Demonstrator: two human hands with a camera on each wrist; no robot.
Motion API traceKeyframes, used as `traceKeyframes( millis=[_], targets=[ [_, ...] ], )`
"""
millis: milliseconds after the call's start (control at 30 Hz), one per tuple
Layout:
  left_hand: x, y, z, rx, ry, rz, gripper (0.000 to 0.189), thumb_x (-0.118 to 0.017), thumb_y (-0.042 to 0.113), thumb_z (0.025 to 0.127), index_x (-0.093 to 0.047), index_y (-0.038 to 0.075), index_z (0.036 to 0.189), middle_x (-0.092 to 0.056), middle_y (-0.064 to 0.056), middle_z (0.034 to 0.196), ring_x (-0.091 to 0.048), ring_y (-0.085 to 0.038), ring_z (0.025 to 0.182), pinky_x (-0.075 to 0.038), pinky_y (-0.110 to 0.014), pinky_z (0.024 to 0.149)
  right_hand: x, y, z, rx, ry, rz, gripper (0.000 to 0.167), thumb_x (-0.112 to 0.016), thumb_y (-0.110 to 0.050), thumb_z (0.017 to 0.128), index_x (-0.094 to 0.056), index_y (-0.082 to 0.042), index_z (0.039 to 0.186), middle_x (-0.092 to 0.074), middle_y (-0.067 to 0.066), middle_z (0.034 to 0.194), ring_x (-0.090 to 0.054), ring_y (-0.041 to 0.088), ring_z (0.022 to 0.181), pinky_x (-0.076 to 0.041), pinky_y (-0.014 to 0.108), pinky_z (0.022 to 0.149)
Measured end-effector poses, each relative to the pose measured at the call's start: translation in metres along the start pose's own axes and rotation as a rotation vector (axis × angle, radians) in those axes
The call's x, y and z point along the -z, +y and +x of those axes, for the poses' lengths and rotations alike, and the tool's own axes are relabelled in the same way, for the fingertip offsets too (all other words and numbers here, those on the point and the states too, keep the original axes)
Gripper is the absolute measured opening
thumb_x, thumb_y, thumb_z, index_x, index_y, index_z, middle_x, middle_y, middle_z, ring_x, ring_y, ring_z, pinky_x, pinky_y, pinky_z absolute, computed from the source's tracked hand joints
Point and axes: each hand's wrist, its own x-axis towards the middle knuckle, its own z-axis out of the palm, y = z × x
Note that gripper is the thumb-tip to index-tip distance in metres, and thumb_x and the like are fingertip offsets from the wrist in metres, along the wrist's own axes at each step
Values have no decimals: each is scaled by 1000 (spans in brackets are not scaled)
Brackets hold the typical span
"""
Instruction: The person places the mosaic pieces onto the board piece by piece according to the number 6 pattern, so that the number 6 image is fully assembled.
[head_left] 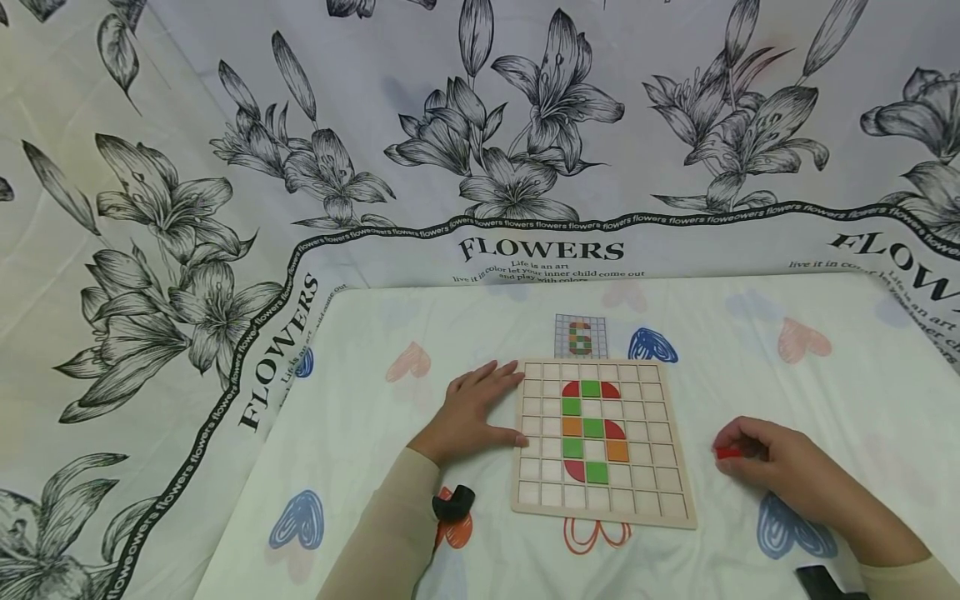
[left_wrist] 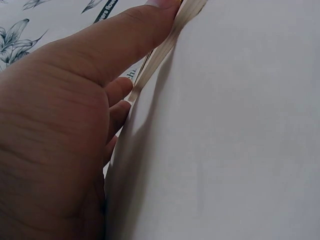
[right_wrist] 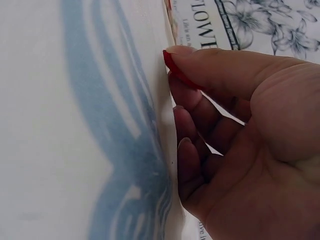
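A square wooden grid board (head_left: 652,505) lies on the white cloth, with green square tiles (head_left: 597,472), orange square tiles (head_left: 617,451) and red quarter-round tiles (head_left: 611,389) in its middle cells. At the board's left edge, my left hand (head_left: 467,418) rests with thumb and fingers spread, fingertips at the rim. The left wrist view shows the thumb along the board's side (left_wrist: 159,59). To the right of the board, my right hand (head_left: 783,467) pinches a small red tile (right_wrist: 181,72) between thumb and index finger, low over the cloth. Its full outline is hidden by the fingers.
A small pattern card (head_left: 562,335) with a coloured figure on a grid lies just behind the board. The cloth (head_left: 360,467) has printed hearts. A flower-printed sheet (head_left: 420,192) rises behind. Black devices sit near the left wrist (head_left: 453,504) and right wrist (head_left: 820,583).
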Motion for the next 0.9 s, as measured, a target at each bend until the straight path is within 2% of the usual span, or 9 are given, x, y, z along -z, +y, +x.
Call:
traceKeyframes(
  millis=[300,533,900],
  targets=[
    [0,0,0,1,-4,-3,102,-77,77,85,-39,36,171,-20,24,176,-5,-7,163,-11,-53,126,1,-5,2,-48,42,3,24,-88,-17,94,-73,-14,111,-71,-8,95,-63,7,83,-51,24,75],
    [0,0,1,5,-2,5,102,-76,79,85,-38,38,171,-19,26,175,-5,-6,163,-12,-51,127,-1,-8,2,-22,59,78,22,-87,-10,94,-75,-11,112,-74,-5,98,-66,9,83,-51,21,75],
    [-1,0,1,10,-4,1,102,-76,79,85,-38,39,171,-19,27,175,-4,-6,163,-11,-51,127,0,-14,2,-21,76,131,19,-86,-12,95,-76,-11,111,-75,-4,98,-68,11,82,-50,19,74]
  ],
)
